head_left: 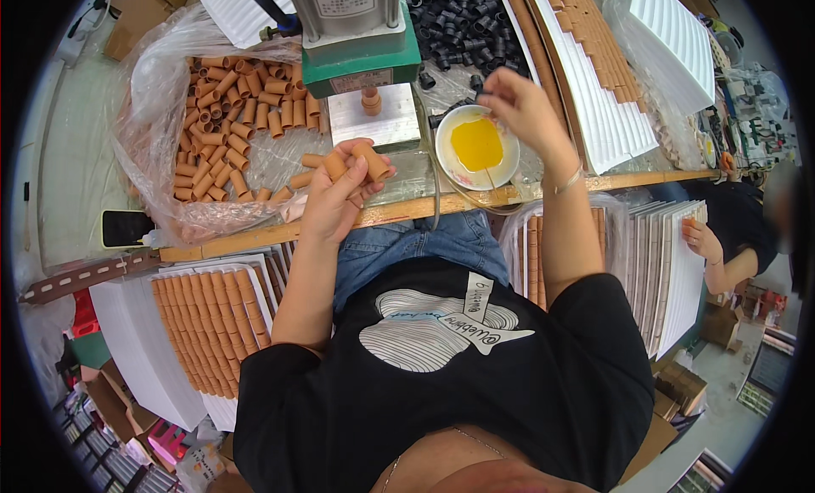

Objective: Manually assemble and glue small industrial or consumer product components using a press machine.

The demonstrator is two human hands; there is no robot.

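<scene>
My left hand [344, 187] is closed round short tan tubes; one tube [370, 164] shows its open end between thumb and fingers, and part of another shows beside it. This hand is at the table's front edge, below the press. My right hand [519, 107] is over the upper right rim of a white bowl [447, 158], its fingers drawn together; whatever they may pinch cannot be made out. Yellow liquid [477, 143] lies in the bowl, with a thin stick in it. A tan piece [371, 101] stands on the press's metal block [395, 130].
A green and grey press [361, 64] stands at the back centre. Many loose tan tubes [225, 111] lie on plastic sheeting at left. Black fittings [463, 26] are heaped behind the bowl. White ridged trays [586, 94] with tan tubes stand right. A co-worker's hand [703, 240] touches stacked trays.
</scene>
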